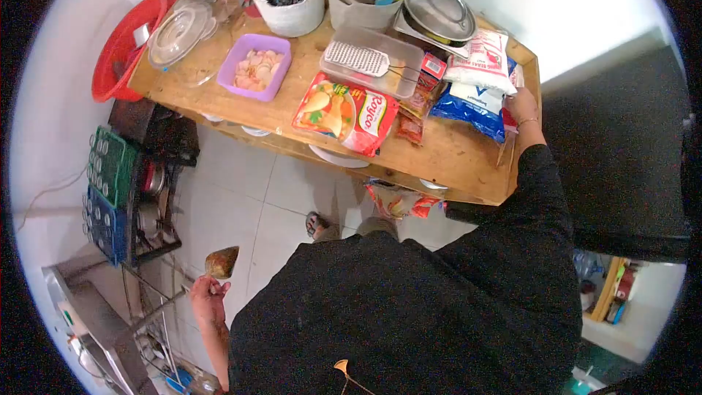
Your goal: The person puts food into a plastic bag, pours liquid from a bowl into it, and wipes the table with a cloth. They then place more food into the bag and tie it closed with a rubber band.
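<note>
Low on the left, away from the table, my left hand (pixel 210 298) pinches a small brown packet (pixel 221 262) by its lower end. My right hand (pixel 522 107) reaches to the table's right end, its fingers curled and partly hidden beside the plastic bags. A white bag with red print (pixel 479 62) lies there on top of a blue and white bag (pixel 470 108). I cannot tell what the right fingers grip; something red shows just below them. Left of these bags lie small red sachets (pixel 412 129) and a red Royco pouch (pixel 346 115).
On the wooden table (pixel 190 95) are a purple tub (pixel 255 66) of pale sliced pieces, a clear container (pixel 398 77) with a grater (pixel 357 58) on it, utensil holders (pixel 296 14) and a lidded pan (pixel 440 16). A red basket (pixel 124 47) is at left.
</note>
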Demonstrator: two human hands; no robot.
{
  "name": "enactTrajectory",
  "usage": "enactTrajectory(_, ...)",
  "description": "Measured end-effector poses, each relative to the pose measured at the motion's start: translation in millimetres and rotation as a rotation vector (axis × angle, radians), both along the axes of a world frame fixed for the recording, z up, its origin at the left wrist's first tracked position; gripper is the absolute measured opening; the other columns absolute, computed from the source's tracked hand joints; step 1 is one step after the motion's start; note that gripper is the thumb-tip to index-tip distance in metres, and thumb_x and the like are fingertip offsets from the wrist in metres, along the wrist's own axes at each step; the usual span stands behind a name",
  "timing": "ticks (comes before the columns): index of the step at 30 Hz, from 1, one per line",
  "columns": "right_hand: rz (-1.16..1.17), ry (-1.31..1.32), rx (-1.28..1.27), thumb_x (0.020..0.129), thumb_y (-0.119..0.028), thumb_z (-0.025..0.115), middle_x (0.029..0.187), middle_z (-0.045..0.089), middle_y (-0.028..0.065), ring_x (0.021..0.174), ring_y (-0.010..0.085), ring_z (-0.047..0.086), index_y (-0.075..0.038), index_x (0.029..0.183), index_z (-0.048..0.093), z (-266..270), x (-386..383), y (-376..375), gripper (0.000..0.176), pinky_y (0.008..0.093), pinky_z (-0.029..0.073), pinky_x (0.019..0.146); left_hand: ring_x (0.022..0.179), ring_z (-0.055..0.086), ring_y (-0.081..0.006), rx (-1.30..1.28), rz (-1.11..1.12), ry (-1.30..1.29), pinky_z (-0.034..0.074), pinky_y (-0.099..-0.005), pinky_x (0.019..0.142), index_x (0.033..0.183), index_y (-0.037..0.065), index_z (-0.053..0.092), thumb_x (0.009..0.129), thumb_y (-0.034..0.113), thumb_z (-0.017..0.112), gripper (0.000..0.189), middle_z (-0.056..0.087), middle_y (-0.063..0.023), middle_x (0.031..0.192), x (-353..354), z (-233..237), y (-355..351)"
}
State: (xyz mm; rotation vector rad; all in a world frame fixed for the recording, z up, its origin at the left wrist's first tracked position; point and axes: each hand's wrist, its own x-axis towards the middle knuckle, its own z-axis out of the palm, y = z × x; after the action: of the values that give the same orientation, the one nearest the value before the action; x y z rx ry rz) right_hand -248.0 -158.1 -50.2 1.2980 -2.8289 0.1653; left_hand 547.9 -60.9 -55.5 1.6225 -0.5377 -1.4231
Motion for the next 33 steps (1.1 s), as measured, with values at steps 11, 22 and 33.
enactTrajectory(11,-0.169,-0.1,-0.025,0.08,-0.027,0.058,0.099,0.063,0.0251,0.097,0.0416,0.06,-0.002,0.089,0.067,12,25,-1,0.027,0.0464,0.048,0.082,0.061,0.051,-0.0144,0.054,-0.148,0.016,0.053,-0.0427,0.066,0.078,0.004,0.053,0.093,0.011,0.052,0.016,0.052,-0.0038,0.071,-21,-9,-100)
enactTrajectory(22,0.104,0.049,-0.173,0.076,-0.022,0.063,0.084,0.061,0.0254,0.084,0.0439,0.058,0.0,0.08,0.064,-16,2,8,0.022,0.0482,0.046,0.071,0.062,0.051,-0.0141,-0.101,-0.287,-0.066,0.053,-0.0429,0.068,0.077,0.004,0.053,0.093,0.01,0.051,0.017,0.052,-0.0037,0.071,-81,4,-159)
enactTrajectory(33,-0.378,-0.843,-0.735,0.083,-0.017,0.054,0.064,0.051,0.0004,0.058,0.012,0.049,-0.007,0.066,0.056,6,-32,12,0.019,0.0248,0.036,0.052,0.065,0.05,-0.0135,-0.127,-0.099,-0.01,0.052,-0.0395,0.069,0.076,0.005,0.051,0.093,0.012,0.05,0.019,0.05,-0.0026,0.07,-121,56,-194)
